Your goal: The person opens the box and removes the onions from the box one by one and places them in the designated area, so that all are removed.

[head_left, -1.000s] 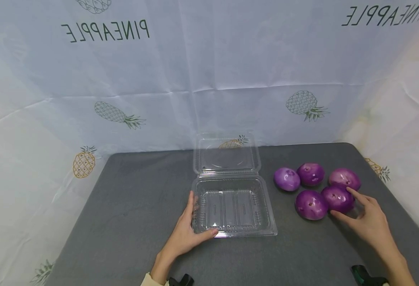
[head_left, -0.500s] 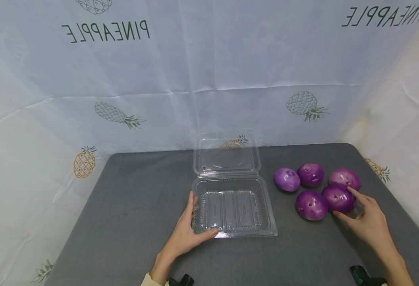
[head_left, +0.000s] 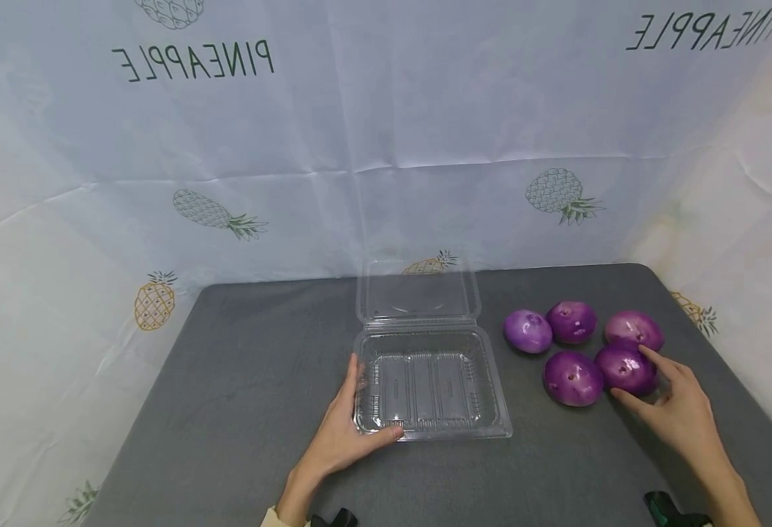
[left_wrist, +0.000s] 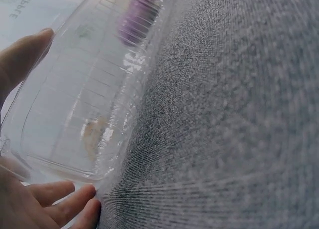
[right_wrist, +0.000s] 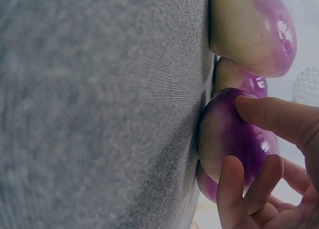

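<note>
An open, clear plastic clamshell box [head_left: 425, 380] rests mid-table, its lid [head_left: 418, 293] folded back. My left hand [head_left: 342, 432] holds the near left corner, thumb along the front rim, fingers against the left side. In the left wrist view, the see-through wall [left_wrist: 75, 104] lies between thumb and fingers. At the right, my right hand [head_left: 682, 413] grips a glossy purple-and-cream turnip [head_left: 626, 368], with thumb and fingers on its near and right sides. The right wrist view shows the same turnip [right_wrist: 244, 139] low against the cloth, fingertips curled at it.
Other turnips surround the gripped one: one at near left [head_left: 573, 378], one at far left [head_left: 527, 331], one behind [head_left: 571, 322] and one at far right [head_left: 634, 329]. A grey cloth covers the table [head_left: 260, 380]. A pineapple-print curtain [head_left: 425, 110] hangs behind.
The gripped turnip has shifted slightly right, opening a small gap from the near left turnip. My left hand and the box keep their places.
</note>
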{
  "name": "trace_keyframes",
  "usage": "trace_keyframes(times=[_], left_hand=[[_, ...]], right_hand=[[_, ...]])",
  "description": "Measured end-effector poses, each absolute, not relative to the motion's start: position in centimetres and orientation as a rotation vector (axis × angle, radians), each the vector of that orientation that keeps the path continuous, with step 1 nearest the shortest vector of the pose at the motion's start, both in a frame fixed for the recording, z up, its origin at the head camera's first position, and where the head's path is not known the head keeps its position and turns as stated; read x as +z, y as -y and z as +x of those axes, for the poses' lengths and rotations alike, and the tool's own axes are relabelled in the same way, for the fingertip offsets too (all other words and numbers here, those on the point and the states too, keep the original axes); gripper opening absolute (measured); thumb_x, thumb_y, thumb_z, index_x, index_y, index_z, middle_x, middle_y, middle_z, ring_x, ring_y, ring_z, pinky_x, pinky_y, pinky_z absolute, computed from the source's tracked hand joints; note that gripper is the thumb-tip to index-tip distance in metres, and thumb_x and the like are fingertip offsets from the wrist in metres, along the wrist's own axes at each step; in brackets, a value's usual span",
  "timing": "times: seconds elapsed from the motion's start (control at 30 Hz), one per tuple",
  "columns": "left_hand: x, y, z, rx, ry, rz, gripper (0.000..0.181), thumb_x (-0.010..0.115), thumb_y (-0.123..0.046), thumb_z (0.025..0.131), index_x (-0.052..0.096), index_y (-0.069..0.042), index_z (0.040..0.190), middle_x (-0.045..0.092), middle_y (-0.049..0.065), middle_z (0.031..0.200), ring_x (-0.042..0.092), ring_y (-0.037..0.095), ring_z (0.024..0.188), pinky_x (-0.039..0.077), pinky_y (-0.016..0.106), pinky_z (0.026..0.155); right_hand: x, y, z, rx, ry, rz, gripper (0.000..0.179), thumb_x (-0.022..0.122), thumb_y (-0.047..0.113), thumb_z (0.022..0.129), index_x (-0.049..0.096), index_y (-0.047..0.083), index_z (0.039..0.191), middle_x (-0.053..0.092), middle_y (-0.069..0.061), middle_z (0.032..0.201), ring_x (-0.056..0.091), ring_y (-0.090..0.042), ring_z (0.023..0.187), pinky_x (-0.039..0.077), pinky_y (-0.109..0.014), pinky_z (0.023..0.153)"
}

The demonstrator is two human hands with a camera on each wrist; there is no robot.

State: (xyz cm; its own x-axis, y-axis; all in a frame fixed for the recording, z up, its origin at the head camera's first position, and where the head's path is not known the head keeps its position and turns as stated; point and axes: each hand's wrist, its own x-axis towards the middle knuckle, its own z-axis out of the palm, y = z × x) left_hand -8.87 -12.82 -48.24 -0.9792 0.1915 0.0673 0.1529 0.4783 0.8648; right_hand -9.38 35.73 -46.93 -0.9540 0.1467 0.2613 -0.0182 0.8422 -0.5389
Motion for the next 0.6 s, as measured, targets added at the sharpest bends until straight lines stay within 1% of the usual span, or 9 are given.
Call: trace_keyframes(times=[0.13, 0.23, 0.3, 0.37, 0.43, 0.5, 0.57, 0.6], left_hand=[[-48.1, 12.8, -8.5, 1.535, -2.691, 0.347, 0.135, 0.091, -0.043, 0.071, 0.000, -0.014, 0.166, 0.031, 0.018, 0.167, 0.049, 0.036, 0.143, 0.047, 0.055, 0.112], [-47.9, 12.8, -8.3, 1.521, -2.706, 0.373, 0.134, 0.091, -0.044, 0.071, 0.001, -0.014, 0.166, 0.028, 0.019, 0.168, 0.048, 0.036, 0.144, 0.049, 0.053, 0.110], [-47.6, 12.8, -8.2, 1.506, -2.716, 0.373, 0.134, 0.090, -0.046, 0.071, 0.001, -0.015, 0.166, 0.025, 0.018, 0.169, 0.047, 0.035, 0.144, 0.048, 0.053, 0.110], [-47.4, 13.0, -8.1, 1.489, -2.728, 0.367, 0.132, 0.089, -0.047, 0.072, 0.001, -0.017, 0.166, 0.023, 0.017, 0.170, 0.046, 0.034, 0.145, 0.048, 0.054, 0.110], [-47.2, 13.2, -8.1, 1.475, -2.744, 0.360, 0.128, 0.087, -0.047, 0.076, 0.001, -0.019, 0.166, 0.023, 0.017, 0.170, 0.047, 0.034, 0.145, 0.048, 0.056, 0.110], [-46.9, 13.6, -8.2, 1.460, -2.768, 0.359, 0.120, 0.082, -0.046, 0.082, 0.001, -0.020, 0.166, 0.022, 0.018, 0.170, 0.044, 0.037, 0.146, 0.047, 0.059, 0.110], [-46.6, 13.9, -8.4, 1.454, -2.808, 0.369, 0.110, 0.076, -0.041, 0.089, 0.003, -0.017, 0.166, 0.022, 0.020, 0.170, 0.042, 0.041, 0.148, 0.043, 0.063, 0.112], [-46.4, 14.2, -8.5, 1.436, -2.841, 0.364, 0.104, 0.073, -0.040, 0.092, 0.005, -0.016, 0.166, 0.023, 0.021, 0.169, 0.040, 0.043, 0.149, 0.041, 0.066, 0.112]], right_hand=[[-46.8, -35.7, -9.3, 0.811, 2.713, -0.095, 0.082, 0.088, 0.015, 0.076, 0.049, -0.004, 0.146, 0.046, -0.043, 0.130, 0.042, 0.006, 0.051, 0.033, -0.020, 0.053], [-46.5, -35.7, -9.1, 0.803, 2.700, -0.091, 0.079, 0.087, 0.018, 0.079, 0.050, -0.004, 0.145, 0.046, -0.044, 0.132, 0.041, 0.005, 0.051, 0.033, -0.020, 0.052], [-46.1, -35.6, -9.0, 0.777, 2.687, -0.090, 0.074, 0.085, 0.020, 0.081, 0.053, -0.002, 0.144, 0.047, -0.042, 0.133, 0.040, 0.005, 0.053, 0.032, -0.022, 0.053], [-45.7, -35.3, -8.9, 0.741, 2.672, -0.094, 0.068, 0.082, 0.022, 0.085, 0.055, -0.001, 0.143, 0.049, -0.040, 0.134, 0.038, 0.005, 0.056, 0.033, -0.027, 0.056], [-45.1, -34.7, -8.7, 0.717, 2.641, -0.100, 0.060, 0.079, 0.022, 0.087, 0.059, 0.001, 0.140, 0.052, -0.036, 0.133, 0.036, 0.005, 0.060, 0.032, -0.031, 0.059], [-44.5, -33.9, -8.6, 0.714, 2.598, -0.104, 0.053, 0.079, 0.022, 0.087, 0.065, 0.004, 0.135, 0.056, -0.032, 0.131, 0.036, 0.011, 0.063, 0.033, -0.031, 0.058], [-43.8, -32.9, -8.6, 0.724, 2.552, -0.087, 0.046, 0.079, 0.021, 0.087, 0.070, 0.006, 0.129, 0.060, -0.027, 0.127, 0.036, 0.020, 0.067, 0.035, -0.028, 0.055], [-43.5, -32.4, -8.6, 0.724, 2.525, -0.073, 0.042, 0.080, 0.020, 0.086, 0.072, 0.007, 0.126, 0.063, -0.025, 0.125, 0.037, 0.023, 0.071, 0.035, -0.026, 0.053]])
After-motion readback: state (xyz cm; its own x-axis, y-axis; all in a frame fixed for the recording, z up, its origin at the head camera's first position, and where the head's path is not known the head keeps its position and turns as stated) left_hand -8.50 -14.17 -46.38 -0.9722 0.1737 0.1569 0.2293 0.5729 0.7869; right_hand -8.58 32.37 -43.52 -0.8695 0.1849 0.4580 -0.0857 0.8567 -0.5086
